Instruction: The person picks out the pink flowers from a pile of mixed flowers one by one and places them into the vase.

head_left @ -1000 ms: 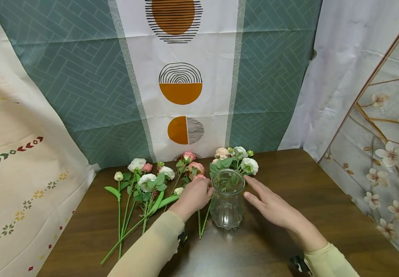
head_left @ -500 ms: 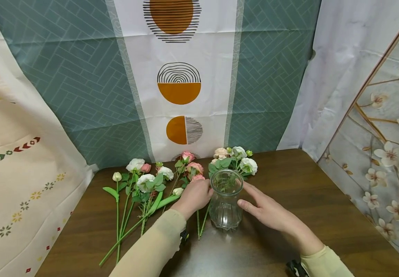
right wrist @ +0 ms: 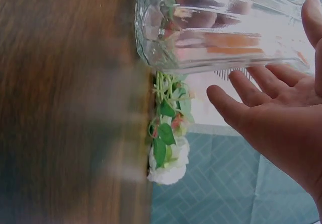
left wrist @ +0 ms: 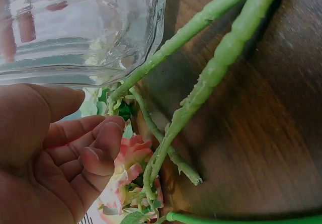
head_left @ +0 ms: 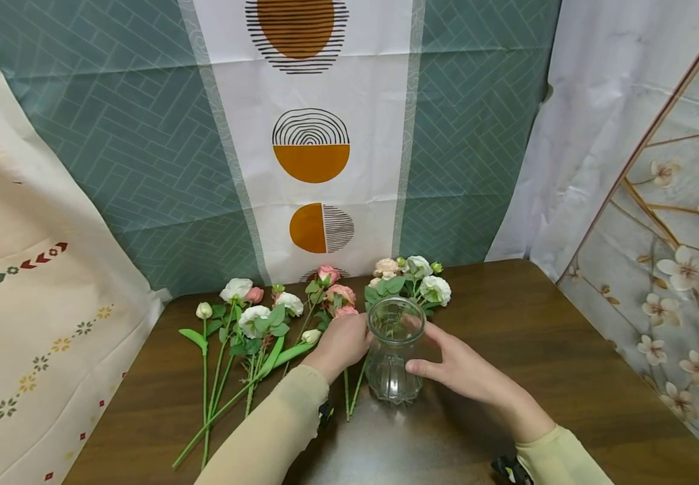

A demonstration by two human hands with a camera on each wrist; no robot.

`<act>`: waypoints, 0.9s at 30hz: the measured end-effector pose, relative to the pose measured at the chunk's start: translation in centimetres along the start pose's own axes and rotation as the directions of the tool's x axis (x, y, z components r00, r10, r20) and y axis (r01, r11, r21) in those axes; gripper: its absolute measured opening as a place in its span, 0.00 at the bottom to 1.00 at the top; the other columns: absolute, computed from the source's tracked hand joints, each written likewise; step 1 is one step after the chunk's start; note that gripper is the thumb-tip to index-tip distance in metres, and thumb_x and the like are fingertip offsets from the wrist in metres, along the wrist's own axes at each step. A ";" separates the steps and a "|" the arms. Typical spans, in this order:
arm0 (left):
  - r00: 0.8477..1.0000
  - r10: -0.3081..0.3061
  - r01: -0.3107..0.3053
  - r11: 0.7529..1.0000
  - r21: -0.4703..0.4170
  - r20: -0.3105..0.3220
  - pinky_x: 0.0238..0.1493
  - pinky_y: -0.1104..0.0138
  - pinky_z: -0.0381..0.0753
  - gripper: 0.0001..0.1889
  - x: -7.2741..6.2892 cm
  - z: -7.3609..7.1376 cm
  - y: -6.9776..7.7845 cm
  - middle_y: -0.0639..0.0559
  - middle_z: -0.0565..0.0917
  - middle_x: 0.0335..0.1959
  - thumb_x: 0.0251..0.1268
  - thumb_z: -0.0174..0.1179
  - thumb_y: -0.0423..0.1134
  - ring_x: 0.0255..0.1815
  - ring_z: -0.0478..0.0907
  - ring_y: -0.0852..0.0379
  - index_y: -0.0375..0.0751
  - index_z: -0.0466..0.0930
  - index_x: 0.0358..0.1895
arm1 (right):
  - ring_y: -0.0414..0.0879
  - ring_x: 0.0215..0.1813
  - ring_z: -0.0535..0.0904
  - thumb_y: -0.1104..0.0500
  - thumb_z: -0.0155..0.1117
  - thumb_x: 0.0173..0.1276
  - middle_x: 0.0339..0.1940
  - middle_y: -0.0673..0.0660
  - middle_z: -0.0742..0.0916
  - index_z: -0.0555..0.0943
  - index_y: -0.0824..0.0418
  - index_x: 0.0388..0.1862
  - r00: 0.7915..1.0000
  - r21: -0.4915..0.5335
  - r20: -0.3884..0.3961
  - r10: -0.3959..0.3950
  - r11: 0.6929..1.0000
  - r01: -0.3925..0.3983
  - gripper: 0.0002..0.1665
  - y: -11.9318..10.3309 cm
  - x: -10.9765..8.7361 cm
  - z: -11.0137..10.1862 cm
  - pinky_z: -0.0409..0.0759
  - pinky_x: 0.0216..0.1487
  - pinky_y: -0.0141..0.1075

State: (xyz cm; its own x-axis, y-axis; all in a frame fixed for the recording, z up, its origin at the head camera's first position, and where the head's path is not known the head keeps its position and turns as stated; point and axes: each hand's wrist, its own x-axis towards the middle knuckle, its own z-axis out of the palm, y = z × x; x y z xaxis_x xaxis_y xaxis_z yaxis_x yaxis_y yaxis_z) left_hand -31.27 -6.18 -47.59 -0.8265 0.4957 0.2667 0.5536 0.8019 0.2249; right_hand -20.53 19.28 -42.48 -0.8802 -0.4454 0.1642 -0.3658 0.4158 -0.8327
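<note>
A clear ribbed glass vase [head_left: 394, 370] stands upright on the wooden table between the two hands. At its left side is the left hand [head_left: 342, 347], its fingers loosely bent with nothing between them in the left wrist view. The left thumb [left wrist: 63, 102] lies close by the glass; whether it touches, I cannot tell. On the other side, the right hand [head_left: 461, 364] spreads its thumb and fingers about the vase, the fingers reaching behind it. Pink roses [head_left: 341, 294] lie behind the left hand, their green stems [left wrist: 206, 85] running between that hand and the vase.
White flowers [head_left: 254, 320] and white tulips [head_left: 204, 310] lie with long stems on the left of the table [head_left: 543, 323]. Cream and white blooms [head_left: 434, 289] lie behind the vase. A patterned cloth [head_left: 471, 135] hangs along the table's back edge.
The right hand has moved left to the vase, its thumb now in front of the glass and its fingers behind. The left hand stays nearly where it was.
</note>
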 end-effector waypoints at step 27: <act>0.990 -0.106 0.110 0.993 -0.046 0.092 0.34 0.52 0.82 0.09 -0.7 -3.3 2.3 0.49 0.84 0.28 0.81 0.65 0.39 0.30 0.84 0.50 0.40 0.83 0.39 | 0.58 0.79 0.74 0.46 0.84 0.70 0.76 0.56 0.81 0.71 0.54 0.81 0.995 -0.017 -0.098 0.012 1.000 -0.013 0.47 0.6 1.7 1.8 0.69 0.76 0.66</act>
State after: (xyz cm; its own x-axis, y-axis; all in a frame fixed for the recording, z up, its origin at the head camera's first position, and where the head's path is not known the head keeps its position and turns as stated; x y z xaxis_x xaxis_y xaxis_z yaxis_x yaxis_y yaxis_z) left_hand -29.11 -5.79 -44.11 -0.8862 0.4369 0.1540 0.4632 0.8353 0.2961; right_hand -21.73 17.32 -43.63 -0.9097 -0.3609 0.2053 -0.3590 0.4354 -0.8255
